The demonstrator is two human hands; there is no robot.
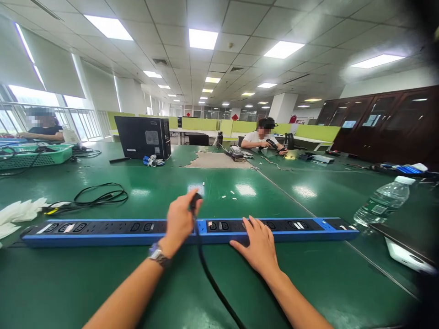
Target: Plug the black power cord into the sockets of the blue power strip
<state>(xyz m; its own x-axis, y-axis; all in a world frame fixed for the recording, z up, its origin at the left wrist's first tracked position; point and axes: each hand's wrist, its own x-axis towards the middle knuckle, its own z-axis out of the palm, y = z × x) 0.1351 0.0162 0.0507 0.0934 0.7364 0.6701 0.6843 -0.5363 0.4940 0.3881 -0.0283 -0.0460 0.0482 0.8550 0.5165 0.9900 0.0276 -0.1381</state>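
A long blue-and-black power strip (120,238) lies across the green table, with rows of sockets on its top face. My left hand (180,218), with a watch on the wrist, is closed around the black plug (195,199) of a power cord, just above the strip's middle. From the plug the thick black cord (209,274) hangs over the strip and runs down toward the bottom edge. My right hand (259,242) rests open on the strip right of its middle, fingers spread over the sockets and the front side.
A coiled black cable (103,196) and white crumpled gloves or tissue (22,212) lie left. To the right are a water bottle (382,203) and a phone-like device (408,256). Behind stand a computer case (142,137) and a green basket (58,156). Two people sit farther off.
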